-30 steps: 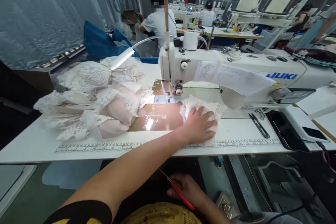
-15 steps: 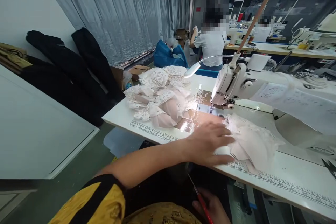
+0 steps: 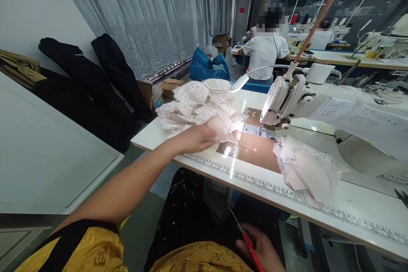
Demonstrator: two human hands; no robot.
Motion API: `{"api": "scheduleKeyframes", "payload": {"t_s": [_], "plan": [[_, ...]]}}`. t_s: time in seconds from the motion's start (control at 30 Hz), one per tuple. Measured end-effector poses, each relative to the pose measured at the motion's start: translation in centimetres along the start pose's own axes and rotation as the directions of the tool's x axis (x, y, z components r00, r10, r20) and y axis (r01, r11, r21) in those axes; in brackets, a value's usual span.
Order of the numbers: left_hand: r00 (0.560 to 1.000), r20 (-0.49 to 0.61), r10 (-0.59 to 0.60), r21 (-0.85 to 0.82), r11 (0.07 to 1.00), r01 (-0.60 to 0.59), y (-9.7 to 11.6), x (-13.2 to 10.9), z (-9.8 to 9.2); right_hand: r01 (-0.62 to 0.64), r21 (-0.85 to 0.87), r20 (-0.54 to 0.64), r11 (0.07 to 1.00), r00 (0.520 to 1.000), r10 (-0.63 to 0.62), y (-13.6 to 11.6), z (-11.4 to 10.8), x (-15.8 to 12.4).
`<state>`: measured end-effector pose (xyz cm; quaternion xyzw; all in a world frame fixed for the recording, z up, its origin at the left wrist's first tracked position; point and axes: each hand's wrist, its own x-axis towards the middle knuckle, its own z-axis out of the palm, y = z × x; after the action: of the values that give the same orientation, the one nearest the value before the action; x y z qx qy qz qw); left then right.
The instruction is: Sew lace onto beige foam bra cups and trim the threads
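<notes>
My left hand [image 3: 197,137] reaches across to the heap of lace bra cups [image 3: 194,104] at the left of the sewing table [image 3: 350,208] and closes on a pale pink lace cup [image 3: 220,124] at the heap's near edge. My right hand [image 3: 259,250] rests low by my lap, shut on red-handled snips [image 3: 245,238]. A small stack of lace pieces [image 3: 306,170] lies on the table right of the needle plate, with no hand on it.
A white sewing machine [image 3: 302,93] with its lamp [image 3: 240,83] stands behind the brown plate. Paper sheets [image 3: 360,125] hang on its arm. Black garments [image 3: 95,80] lie at the left wall. Other people sit at machines farther back.
My left hand left the stack of pieces on the right and moved left to the heap, taking hold of a cup. The camera swung left.
</notes>
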<state>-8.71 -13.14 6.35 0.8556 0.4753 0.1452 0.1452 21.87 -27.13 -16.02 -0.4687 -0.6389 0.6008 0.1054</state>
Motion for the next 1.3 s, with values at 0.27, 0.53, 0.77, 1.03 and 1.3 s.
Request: {"api": "scheduleKeyframes", "payload": {"t_s": [0.27, 0.53, 0.77, 1.03, 1.3], "plan": [[0.928, -0.213, -0.306, -0.860, 0.509, -0.029, 3.5, -0.7, -5.2, 0.002, -0.004, -0.019, 1.000, 1.000, -0.002, 0.0, 0.1, 0.0], [0.981, -0.083, -0.176, -0.930, 0.369, -0.013, 7.4, 0.0, -3.7, 0.006, -0.021, -0.025, 1.000, 1.000, -0.007, -0.6, 0.0, -0.1], [0.982, -0.180, 0.052, -0.936, 0.299, -0.188, 8.8, 1.8, -1.0, 0.051, -0.016, -0.092, 0.999, 0.994, -0.052, -0.3, 0.0, -0.5], [0.936, 0.308, -0.170, -0.820, 0.451, 0.352, 6.8, -4.4, 9.3, 0.096, 0.042, -0.024, 0.994, 0.995, -0.095, -1.8, -2.2, -2.7], [0.969, 0.196, -0.149, -0.747, 0.618, 0.246, 6.1, -7.5, 12.4, 0.130, 0.056, 0.001, 0.990, 0.992, -0.130, -6.1, -3.7, -3.4]]}}
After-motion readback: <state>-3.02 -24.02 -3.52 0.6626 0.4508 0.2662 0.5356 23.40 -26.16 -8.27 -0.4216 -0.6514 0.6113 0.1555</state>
